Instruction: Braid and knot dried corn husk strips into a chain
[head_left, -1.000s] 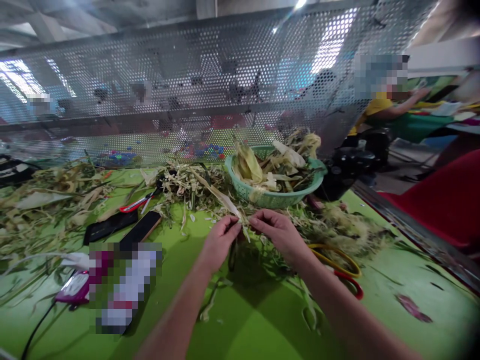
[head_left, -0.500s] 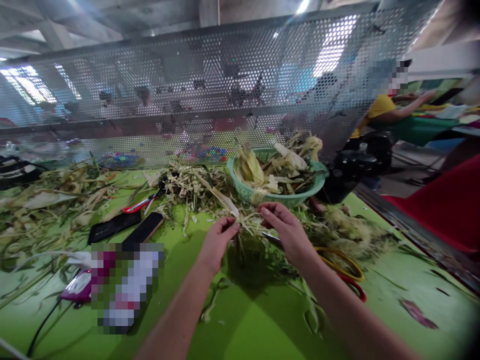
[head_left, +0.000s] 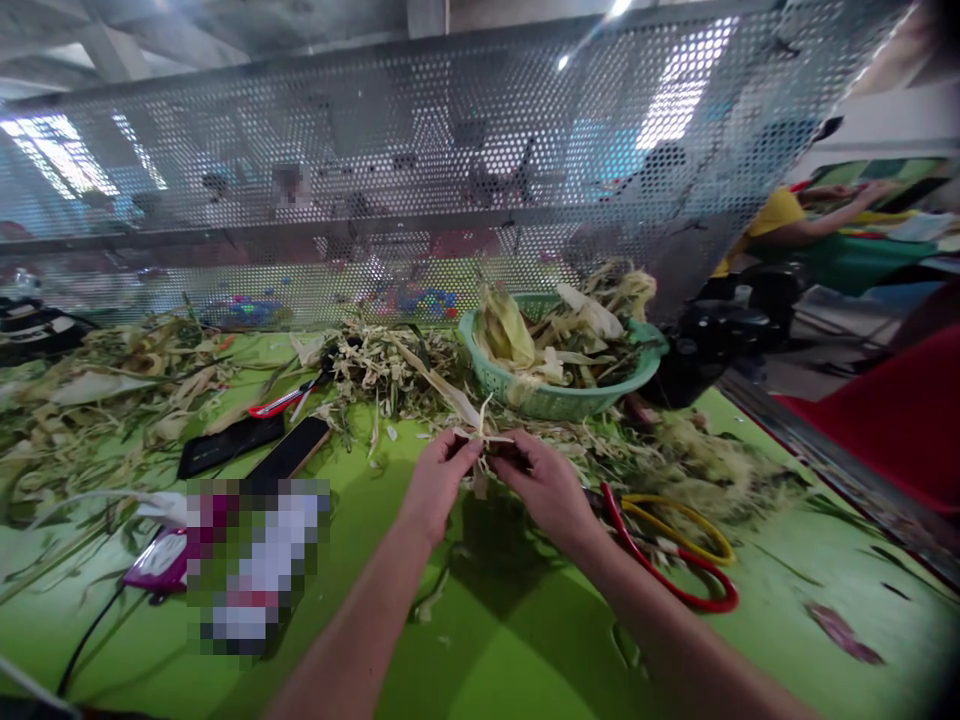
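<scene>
Over the middle of the green table [head_left: 517,660], a small cluster of pale corn husk strips [head_left: 484,425] spreads out like a star. My left hand [head_left: 433,488] pinches it between thumb and fingers. From the other side, my right hand [head_left: 546,492] closes on the strips' right part; its fingertips are partly hidden. Beside my right forearm lie scissors with red [head_left: 643,566] and yellow handles, their blades mostly covered by the hand. Just beyond the hands, a longer husk piece [head_left: 450,392] leans against a heap of cut husk bits [head_left: 390,365].
A green basket [head_left: 559,402] full of dried husks stands behind. Corn silk [head_left: 697,455] lies to the right. At left are a red utility knife [head_left: 283,399], two dark phones, a purple device [head_left: 161,560] and more husks. A perforated metal screen [head_left: 337,215] closes the back; a person sits far right.
My right hand has come down and in towards my left hand, closing on the strips. More of the red scissor handle shows now. The strips now stand spread between both hands.
</scene>
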